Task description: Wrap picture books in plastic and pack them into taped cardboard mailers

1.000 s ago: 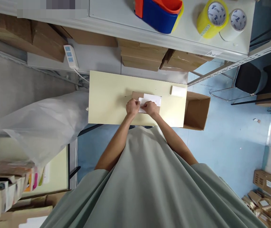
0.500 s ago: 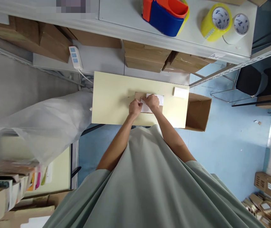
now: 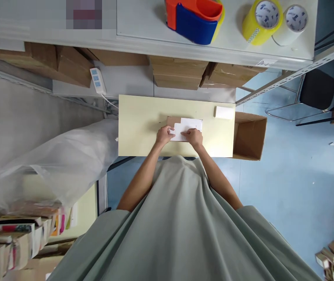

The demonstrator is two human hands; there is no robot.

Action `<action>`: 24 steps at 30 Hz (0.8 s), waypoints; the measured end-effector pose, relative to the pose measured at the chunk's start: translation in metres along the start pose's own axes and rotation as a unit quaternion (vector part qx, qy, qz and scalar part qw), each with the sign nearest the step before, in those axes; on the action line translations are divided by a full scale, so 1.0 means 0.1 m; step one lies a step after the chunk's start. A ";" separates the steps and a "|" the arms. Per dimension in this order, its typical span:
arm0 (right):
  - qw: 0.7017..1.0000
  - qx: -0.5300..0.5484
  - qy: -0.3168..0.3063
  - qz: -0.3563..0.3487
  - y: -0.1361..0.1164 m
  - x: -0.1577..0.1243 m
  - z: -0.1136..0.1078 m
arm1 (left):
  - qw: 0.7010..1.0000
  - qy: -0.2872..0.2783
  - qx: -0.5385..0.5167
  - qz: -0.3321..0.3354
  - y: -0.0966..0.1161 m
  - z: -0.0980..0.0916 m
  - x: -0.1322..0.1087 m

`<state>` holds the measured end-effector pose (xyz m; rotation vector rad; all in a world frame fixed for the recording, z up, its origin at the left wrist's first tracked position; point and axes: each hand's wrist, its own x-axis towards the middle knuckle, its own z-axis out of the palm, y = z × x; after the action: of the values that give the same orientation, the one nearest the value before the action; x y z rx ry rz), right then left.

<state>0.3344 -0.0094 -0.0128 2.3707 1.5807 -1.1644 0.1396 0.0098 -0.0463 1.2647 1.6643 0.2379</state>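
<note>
Now: right hand [image 3: 194,137] has slid back to the card's near edge, half-closed, fingertips pressing it.
Left hand [image 3: 164,135]: curled, seems to pinch the card's left edge.
Card [image 3: 188,125]: mid-frame on table [image 3: 137,125], over cardboard [image 3: 171,120].

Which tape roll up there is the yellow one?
The bigger roll, the one nearer the orange-and-blue dispenser. The smaller roll touching its other side is white.

A yellow table [image 3: 137,128] carries flat brown cardboard [image 3: 171,120] near its middle. A small white box [image 3: 224,112] lies at its far right corner.
</note>
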 end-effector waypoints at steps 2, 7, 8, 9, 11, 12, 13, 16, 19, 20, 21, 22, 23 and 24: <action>0.999 0.021 0.015 0.025 0.28 -0.07 -0.08 | 0.999 0.021 -0.022 -0.019 -0.05 0.03 -0.02; 0.996 0.058 0.023 0.067 0.82 -0.12 -0.25 | 0.987 0.116 -0.039 -0.103 -0.11 0.14 -0.07; 0.996 0.059 0.022 0.068 0.87 -0.12 -0.25 | 0.984 0.132 -0.038 -0.115 -0.12 0.16 -0.07; 0.996 0.061 0.024 0.065 0.91 -0.12 -0.24 | 0.981 0.144 -0.038 -0.123 -0.14 0.17 -0.07; 0.996 0.069 0.034 0.050 0.95 -0.13 -0.19 | 0.976 0.160 -0.043 -0.139 -0.18 0.17 -0.07; 0.995 0.077 0.040 0.040 0.97 -0.13 -0.15 | 0.974 0.162 -0.050 -0.147 -0.20 0.16 -0.07; 0.995 0.088 0.044 0.030 0.98 -0.13 -0.12 | 0.973 0.162 -0.059 -0.155 -0.23 0.16 -0.08; 0.990 0.139 0.032 0.007 1.04 -0.11 -0.02 | 0.967 0.159 -0.086 -0.177 -0.29 0.17 -0.13; 0.980 0.197 0.001 -0.010 1.13 -0.05 0.04 | 0.962 0.166 -0.106 -0.187 -0.25 0.21 -0.20; 0.977 0.214 -0.005 -0.017 1.16 -0.02 0.06 | 0.962 0.165 -0.113 -0.187 -0.22 0.23 -0.22; 0.973 0.231 -0.010 -0.023 1.20 0.00 0.07 | 0.962 0.162 -0.118 -0.187 -0.18 0.26 -0.24; 0.968 0.249 -0.013 -0.028 1.25 0.02 0.08 | 0.963 0.159 -0.119 -0.185 -0.13 0.29 -0.26; 0.962 0.270 -0.016 -0.033 1.31 0.03 0.09 | 0.963 0.158 -0.117 -0.182 -0.09 0.32 -0.29; 0.956 0.292 -0.017 -0.035 1.37 0.03 0.10 | 0.964 0.160 -0.112 -0.181 -0.04 0.37 -0.31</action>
<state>0.4415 -0.0757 -0.0684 2.6039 1.4679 -1.8995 0.1645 -0.0315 -0.0492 0.7624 2.0438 0.4100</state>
